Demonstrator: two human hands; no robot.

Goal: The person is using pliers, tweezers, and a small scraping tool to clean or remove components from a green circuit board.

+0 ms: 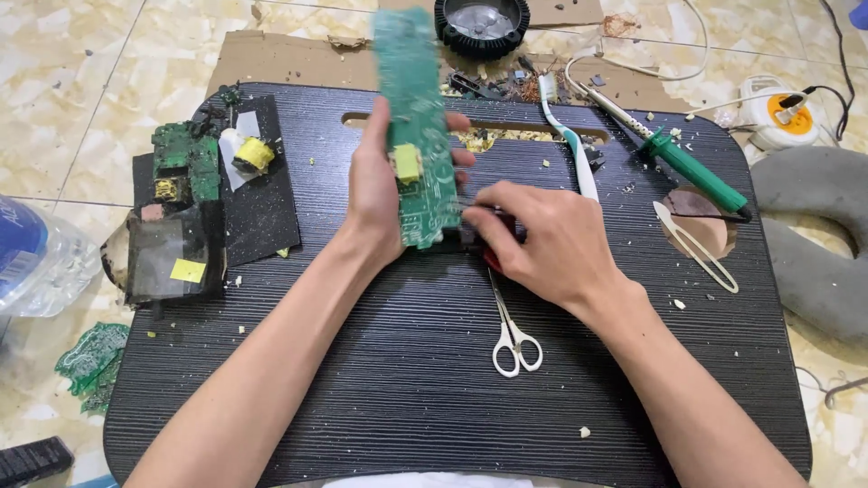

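Green board (416, 126) held upright over the middle of the counter (452, 361), long axis running away from the camera, a yellow part (407, 164) on its face. Left hand (380, 194) has its grip clamped on the board's left edge, thumb in front and fingertips showing past the right edge. Right hand (542, 239) is at the board's bottom right corner, fingers closed together on a small dark-and-red tool (493, 237); can't tell exactly what the tool is, as the hand hides most of it. White scissors (514, 339) lie flat on the counter just below the right hand, blades pointing up under it. White toothbrush (568, 136) lies just beyond the right hand. Green-handled soldering iron (692, 167) further right, tip toward the far edge, cord leading off toward a white-and-orange socket (779, 113) on the floor. White tweezers (696, 246) near the counter's right cutout. On the counter's left: a second green board (185, 163), a loose yellow coil (255, 154), and a black sheet (258, 208) under them. Black round part (482, 27) sits on cardboard (289, 54) past the far edge. Plastic bottle (36, 262) on the floor, left.
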